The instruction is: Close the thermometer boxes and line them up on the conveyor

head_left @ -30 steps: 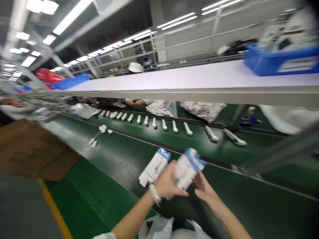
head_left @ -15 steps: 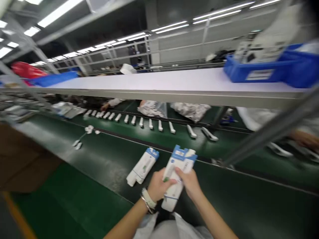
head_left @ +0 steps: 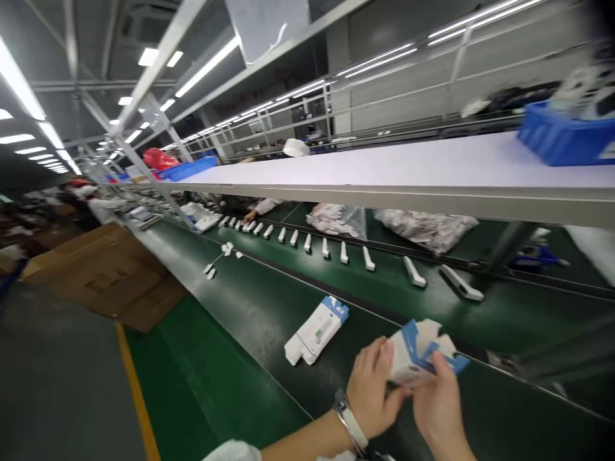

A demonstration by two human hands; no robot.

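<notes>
Between my two hands is a white and blue cardboard box [head_left: 408, 358], opened out into a box shape with its end flaps standing up. My left hand [head_left: 372, 387] grips its left side, a pale watch band and a bracelet on the wrist. On the right, my right hand [head_left: 439, 400] holds the box with the thumb against its blue flap edge. To the left, a flattened box [head_left: 317, 331] of the same print lies on the dark green work surface [head_left: 259, 307].
A row of white plastic pieces [head_left: 343, 253] lies along the green conveyor belt. Behind it are clear bags [head_left: 427, 229] of parts. A white shelf [head_left: 355, 169] crosses above, bearing a blue bin [head_left: 562, 134]. Cardboard cartons [head_left: 110, 272] stand left. Another person's hand [head_left: 250, 216] is across the belt.
The held box has gone from flat to opened out, and my hands have shifted right. My view has turned left, bringing the cartons and aisle into sight.
</notes>
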